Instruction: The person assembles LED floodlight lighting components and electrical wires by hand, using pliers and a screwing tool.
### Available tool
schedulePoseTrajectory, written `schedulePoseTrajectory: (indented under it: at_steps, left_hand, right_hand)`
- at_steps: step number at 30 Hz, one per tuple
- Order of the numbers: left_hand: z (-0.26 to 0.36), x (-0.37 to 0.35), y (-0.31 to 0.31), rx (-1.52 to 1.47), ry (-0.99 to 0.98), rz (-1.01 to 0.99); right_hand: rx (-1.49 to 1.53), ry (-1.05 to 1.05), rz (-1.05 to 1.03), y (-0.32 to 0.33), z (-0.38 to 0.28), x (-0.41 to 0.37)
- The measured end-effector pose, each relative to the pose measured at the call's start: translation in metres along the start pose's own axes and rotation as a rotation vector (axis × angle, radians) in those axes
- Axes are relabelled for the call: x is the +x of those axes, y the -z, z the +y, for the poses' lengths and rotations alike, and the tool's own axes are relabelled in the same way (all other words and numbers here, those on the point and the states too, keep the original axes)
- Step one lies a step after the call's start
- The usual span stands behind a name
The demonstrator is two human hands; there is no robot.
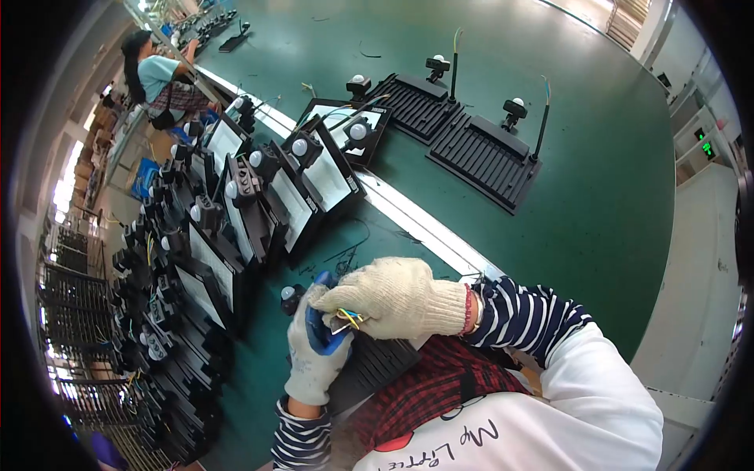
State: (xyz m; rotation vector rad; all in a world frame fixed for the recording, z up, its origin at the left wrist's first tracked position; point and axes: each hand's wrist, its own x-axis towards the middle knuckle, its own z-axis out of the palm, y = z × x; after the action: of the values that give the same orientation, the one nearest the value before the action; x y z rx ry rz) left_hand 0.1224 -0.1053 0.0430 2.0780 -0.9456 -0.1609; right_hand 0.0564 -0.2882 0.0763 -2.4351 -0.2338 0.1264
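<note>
My left hand, in a white glove with a blue palm, is closed, and what its fingers hold is mostly hidden. Over it, my right hand in a cream knitted glove is closed on thin coloured wires. Their yellow and blue ends stick out between the two hands, beside a small shiny piece that I cannot make out. Below the hands lies a black floodlight with a ribbed back, partly covered by my gloves and close to my lap. A black motion sensor with a white dome shows just beyond my left fingers.
Two ribbed floodlights with upright cables lie across the white strip on the green table. Many more floodlights with sensors crowd the left side. Black scraps lie ahead of my hands. Another person sits far left.
</note>
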Motion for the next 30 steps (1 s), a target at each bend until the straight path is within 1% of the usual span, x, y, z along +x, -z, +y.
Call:
schedulePoseTrajectory:
  at_steps: [1, 2, 4, 7, 9, 11, 12, 13, 14, 16, 17, 20, 21, 22, 24, 25, 28, 30]
  left_hand:
    - [0.0, -0.003, -0.002, -0.076, 0.026, 0.0]
    - [-0.002, -0.008, -0.004, -0.154, 0.057, 0.005]
    - [-0.016, -0.016, -0.004, -0.106, 0.058, -0.043]
    - [-0.025, -0.022, -0.007, -0.101, 0.016, -0.059]
    - [-0.023, -0.025, -0.009, -0.118, -0.004, -0.036]
    - [-0.011, -0.023, -0.01, -0.232, 0.006, 0.066]
    - [-0.004, -0.024, -0.01, -0.293, 0.012, 0.111]
    - [0.002, -0.024, -0.011, -0.392, 0.017, 0.114]
    - [-0.006, -0.028, -0.014, -0.289, -0.026, 0.128]
    - [-0.025, -0.033, -0.023, -0.082, -0.11, 0.164]
    - [-0.027, -0.031, -0.027, 0.038, -0.3, 0.232]
    - [-0.031, -0.03, -0.03, 0.027, -0.283, 0.154]
    - [-0.03, -0.03, -0.029, 0.014, -0.312, 0.131]
    - [-0.027, -0.025, -0.025, 0.1, -0.4, 0.122]
    - [-0.021, -0.023, -0.026, 0.065, -0.405, 0.107]
    - [-0.014, -0.021, -0.023, 0.111, -0.431, 0.097]
    - [-0.014, -0.022, -0.023, 0.134, -0.42, 0.08]
    - [-0.015, -0.021, -0.022, 0.132, -0.426, 0.068]
  right_hand:
    - [0.043, 0.041, 0.074, -0.003, -0.001, 0.0]
    - [0.086, 0.016, 0.103, -0.004, -0.003, -0.003]
    - [0.173, -0.035, 0.157, -0.002, -0.011, -0.011]
    - [0.406, -0.01, 0.423, -0.023, -0.016, -0.014]
    - [0.392, -0.046, 0.432, -0.027, -0.022, -0.014]
    - [0.384, -0.091, 0.463, -0.024, -0.027, -0.012]
    - [0.39, -0.116, 0.446, -0.021, -0.03, -0.012]
    - [0.397, -0.142, 0.426, -0.017, -0.031, -0.011]
    - [0.403, -0.168, 0.403, -0.014, -0.031, -0.012]
    - [0.438, -0.111, 0.473, -0.018, -0.031, -0.016]
    - [0.459, -0.082, 0.502, -0.022, -0.03, -0.017]
    - [0.605, 0.01, 0.612, -0.036, -0.022, -0.016]
    - [0.702, 0.028, 0.66, -0.04, -0.023, -0.018]
    - [0.743, 0.012, 0.684, -0.042, -0.025, -0.019]
    - [0.82, -0.021, 0.731, -0.043, -0.027, -0.022]
    - [0.859, -0.015, 0.755, -0.044, -0.028, -0.023]
    - [0.959, -0.082, 0.724, -0.042, -0.03, -0.028]
    - [1.007, -0.091, 0.705, -0.039, -0.033, -0.03]
